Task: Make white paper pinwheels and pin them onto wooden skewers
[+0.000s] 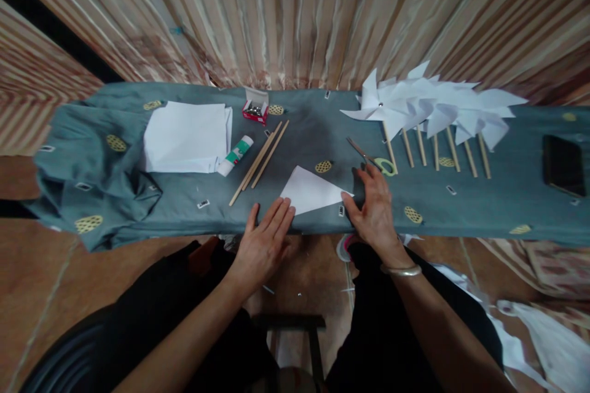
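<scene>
A: At the near edge of the cloth-covered table [461,196], what are the two hands doing?

B: Both lie flat, palms down, on a white folded paper triangle [310,190]. The left hand [263,244] rests with fingers straight and together, tips on the triangle's near left corner. The right hand [375,207] presses its right tip, fingers spread, thumb pointing inward. Neither hand is clenched or grasping; they are open and only pressing. A metal bangle [402,270] circles the right wrist.

A: What lies around them?

B: Just beyond the right hand, scissors [375,159] with green handles. Toward the far right edge, a row of white paper pinwheels [433,107] on wooden sticks, and a dark phone [563,164] near the right end. Left of the triangle, loose wooden sticks [260,161], a glue stick [235,155], a stack of white paper [187,136] and a small red box [255,107] of pins at the far edge
</scene>
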